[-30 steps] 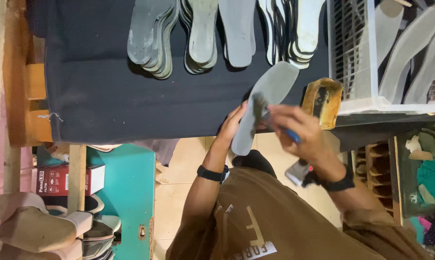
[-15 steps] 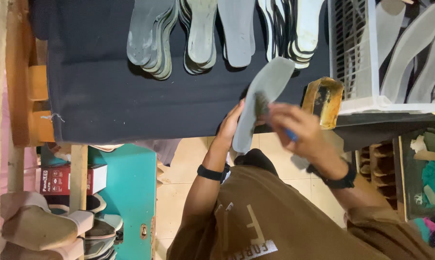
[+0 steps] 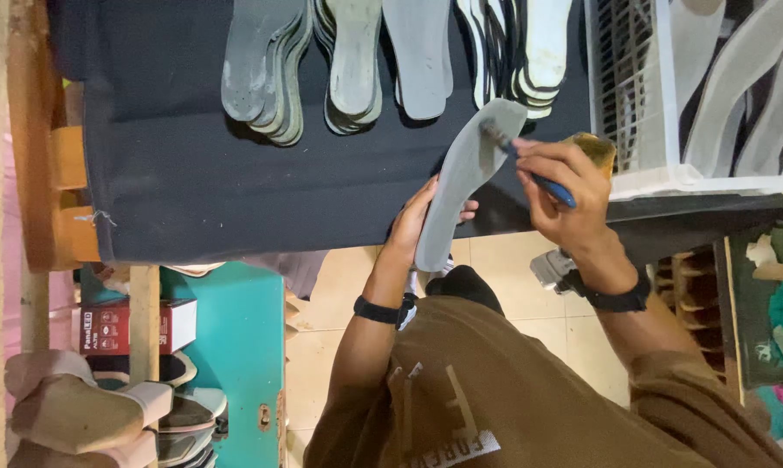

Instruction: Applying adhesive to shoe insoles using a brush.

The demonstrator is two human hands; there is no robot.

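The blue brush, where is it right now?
In the head view, the blue brush is in the right hand, its bristles touching the grey insole held by the left hand, just beside the white basket.

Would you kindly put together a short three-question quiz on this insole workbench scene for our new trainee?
1. True or false: the left hand holds the grey insole from behind.
2. What does the right hand grip? A) scissors B) a blue-handled brush C) a hammer
3. Fill in: the stacks of insoles lie on a ___ cloth.

Key:
1. True
2. B; its bristles touch the insole's upper end.
3. Dark
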